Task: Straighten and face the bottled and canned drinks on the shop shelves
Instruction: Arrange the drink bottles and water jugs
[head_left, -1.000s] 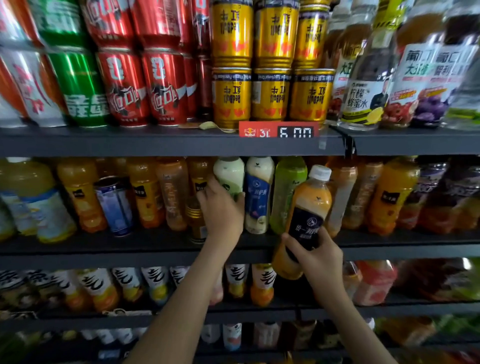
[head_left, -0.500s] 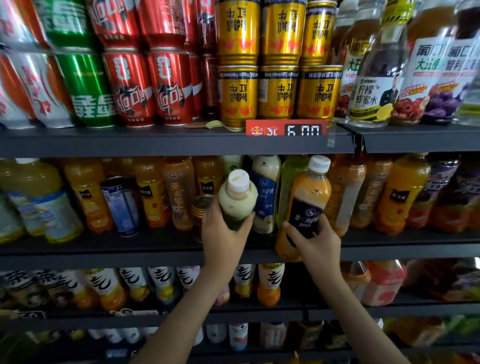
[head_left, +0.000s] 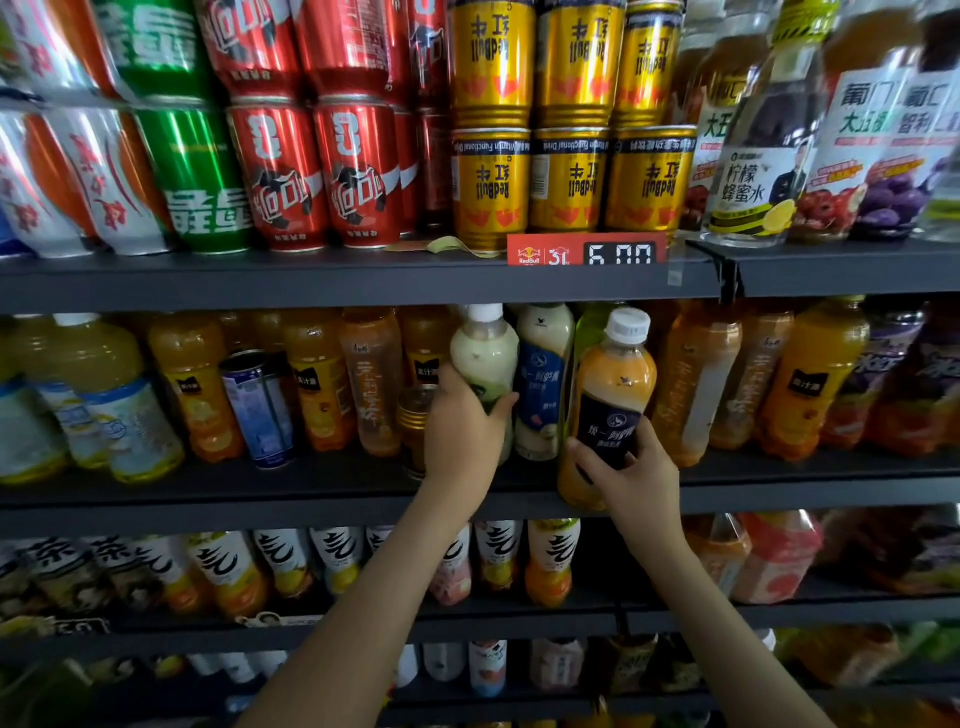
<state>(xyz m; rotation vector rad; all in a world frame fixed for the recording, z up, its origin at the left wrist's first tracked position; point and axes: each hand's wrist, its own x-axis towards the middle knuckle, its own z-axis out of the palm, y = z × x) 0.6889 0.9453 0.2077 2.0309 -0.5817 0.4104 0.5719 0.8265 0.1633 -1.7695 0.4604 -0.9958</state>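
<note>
Pale green drink bottle (head_left: 483, 358) clamped by left grip (head_left: 462, 434); orange drink bottle (head_left: 615, 379) clamped by right grip (head_left: 636, 475) at shelf (head_left: 208, 506) front edge.

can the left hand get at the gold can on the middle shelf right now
Probably not yet: the left hand grips the pale green bottle, though the gold can stands unblocked right beside it.

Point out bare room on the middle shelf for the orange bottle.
Only the front strip of the middle shelf, ahead of the blue can and juice bottles, is bare. Behind the orange bottle, a slot beside the blue-label bottle seems open. Elsewhere rows stand packed.
</note>
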